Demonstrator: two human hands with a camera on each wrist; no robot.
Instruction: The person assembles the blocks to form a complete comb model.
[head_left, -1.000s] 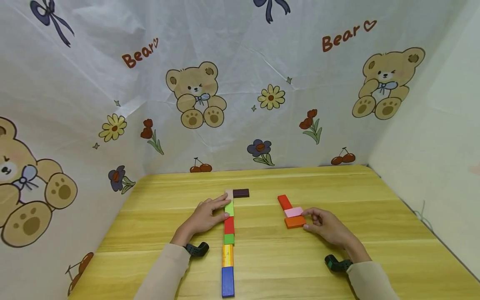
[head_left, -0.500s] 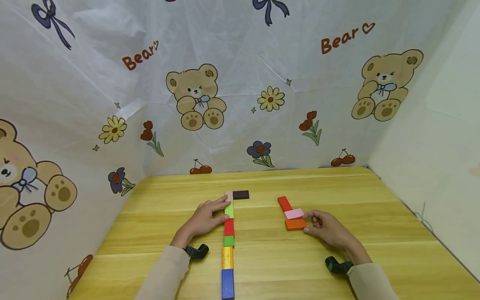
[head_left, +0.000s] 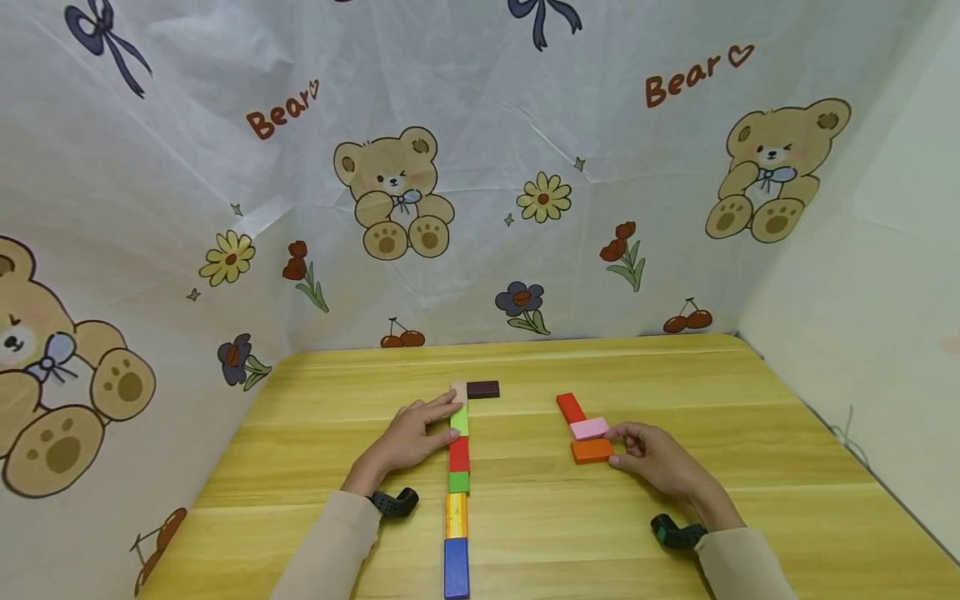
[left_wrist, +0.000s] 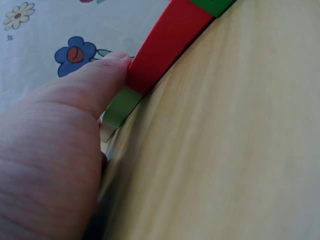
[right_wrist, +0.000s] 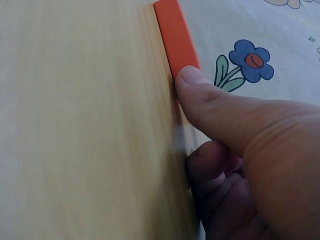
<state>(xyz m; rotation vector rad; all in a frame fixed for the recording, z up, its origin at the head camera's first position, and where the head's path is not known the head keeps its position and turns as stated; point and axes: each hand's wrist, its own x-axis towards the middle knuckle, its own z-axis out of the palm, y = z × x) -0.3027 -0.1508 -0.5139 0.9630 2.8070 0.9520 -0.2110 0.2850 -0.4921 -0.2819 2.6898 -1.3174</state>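
In the head view my left hand [head_left: 408, 436] lies over the far part of a line of blocks. Its fingertips are at the beige block [head_left: 459, 392] and light green block [head_left: 459, 422], and its thumb is against the red block [head_left: 459, 455]. On the right, my right hand [head_left: 658, 458] has its index fingertip at the end of a pink block [head_left: 589, 428] and its thumb at the near corner of an orange block [head_left: 592, 451]; its other fingers curl under. The right wrist view shows that thumb touching the orange block [right_wrist: 176, 35]. Another red block [head_left: 571, 407] lies behind the pink one.
Nearer in the line come a green block [head_left: 459, 482], a yellow block [head_left: 456, 515] and a blue block [head_left: 456, 568]. A dark brown block [head_left: 483, 389] lies beside the beige one. Behind the wooden table [head_left: 517, 517] hangs a bear-print cloth [head_left: 465, 283].
The orange block has shifted slightly nearer and turned a little, with a narrow gap now between it and the pink block. My right thumb moved along with it. The left hand has stayed.
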